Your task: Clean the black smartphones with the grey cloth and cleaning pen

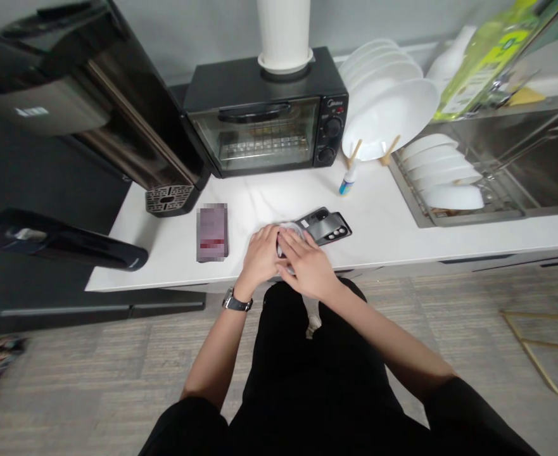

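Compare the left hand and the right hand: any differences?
1. Wrist: the left hand has a dark-strapped metal watch above it; the right hand has a bare wrist.
2. Angle: the left hand slants up-right in the picture, the right hand up-left.
3. Place: the left hand sits left of the whitish, partly hidden item; the right hand lies partly over it.
Shared: both are bare and close together.

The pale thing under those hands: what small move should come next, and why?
Perhaps lift the right hand slightly, leaving the left hand where it is: together they hide most of the pale thing, so it cannot be clearly seen.
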Action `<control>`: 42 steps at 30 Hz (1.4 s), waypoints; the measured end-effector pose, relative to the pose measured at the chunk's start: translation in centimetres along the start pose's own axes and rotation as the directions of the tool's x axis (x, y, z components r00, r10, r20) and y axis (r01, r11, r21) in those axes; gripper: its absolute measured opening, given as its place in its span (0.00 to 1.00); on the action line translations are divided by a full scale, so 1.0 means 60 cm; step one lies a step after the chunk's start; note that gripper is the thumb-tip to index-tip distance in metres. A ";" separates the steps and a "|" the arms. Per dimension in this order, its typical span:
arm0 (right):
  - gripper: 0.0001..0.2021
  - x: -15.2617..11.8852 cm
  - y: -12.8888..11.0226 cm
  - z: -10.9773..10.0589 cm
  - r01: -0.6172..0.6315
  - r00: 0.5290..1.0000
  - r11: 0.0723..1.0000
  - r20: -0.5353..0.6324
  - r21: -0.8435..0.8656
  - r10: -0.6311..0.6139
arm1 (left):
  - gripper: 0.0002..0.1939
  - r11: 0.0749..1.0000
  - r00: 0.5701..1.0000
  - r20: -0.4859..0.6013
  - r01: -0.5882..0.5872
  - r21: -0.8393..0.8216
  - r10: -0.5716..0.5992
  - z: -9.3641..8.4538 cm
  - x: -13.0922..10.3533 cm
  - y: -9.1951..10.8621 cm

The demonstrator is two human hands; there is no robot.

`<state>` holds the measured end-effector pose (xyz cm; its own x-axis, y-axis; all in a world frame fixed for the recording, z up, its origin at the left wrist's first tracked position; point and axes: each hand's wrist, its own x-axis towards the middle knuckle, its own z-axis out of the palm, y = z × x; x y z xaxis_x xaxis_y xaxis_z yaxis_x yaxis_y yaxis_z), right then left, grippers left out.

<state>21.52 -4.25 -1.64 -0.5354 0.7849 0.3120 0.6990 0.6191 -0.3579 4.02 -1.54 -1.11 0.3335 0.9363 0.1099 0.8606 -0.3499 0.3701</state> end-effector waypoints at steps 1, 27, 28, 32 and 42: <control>0.30 -0.009 -0.007 -0.002 0.036 0.999 0.999 0.019 0.021 -0.036 | 0.21 1.000 1.000 0.013 0.020 0.022 -0.020 0.000 0.000 0.000; 0.32 -0.032 0.115 -0.071 -0.193 0.981 0.972 -0.027 -0.131 0.191 | 0.37 0.993 1.000 -0.017 -0.011 -0.113 0.009 -0.005 0.005 -0.007; 0.34 -0.022 0.110 -0.065 -0.201 0.980 0.971 -0.038 -0.131 0.198 | 0.37 0.993 1.000 -0.021 -0.007 -0.116 0.005 -0.004 0.006 -0.008; 0.36 0.011 0.038 -0.021 -0.058 0.998 0.998 0.015 -0.023 0.059 | 0.32 0.995 1.000 0.011 -0.004 -0.099 0.005 -0.006 0.008 -0.008; 0.30 -0.045 0.105 -0.062 -0.055 0.998 0.998 0.031 -0.028 0.056 | 0.36 0.992 1.000 -0.002 -0.020 -0.126 0.020 -0.008 0.007 -0.005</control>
<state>29.13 -2.55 -1.43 -0.5100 0.8188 0.2636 0.7407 0.5738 -0.3494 3.73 -1.05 -0.73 0.3496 0.9293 0.1189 0.7986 -0.3619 0.4809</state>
